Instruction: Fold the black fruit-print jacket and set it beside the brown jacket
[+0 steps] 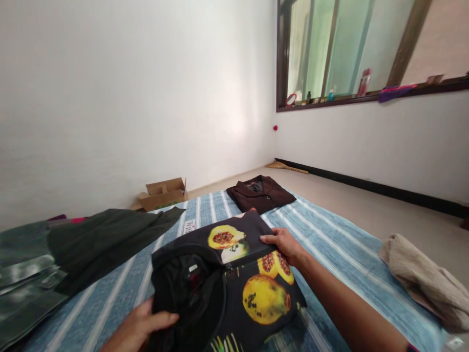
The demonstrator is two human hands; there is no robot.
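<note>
A folded black shirt with yellow papaya prints lies in front of me on a blue striped mat. My left hand grips the shirt's near left edge by the collar, thumb on top of the cloth. My right hand rests flat on the shirt's far right edge, fingers stretched out along the fold.
A folded dark brown shirt lies farther back on the mat. Dark green clothes are spread at the left. A beige towel sits on the floor at the right. An open cardboard box stands by the wall. The window sill holds small items.
</note>
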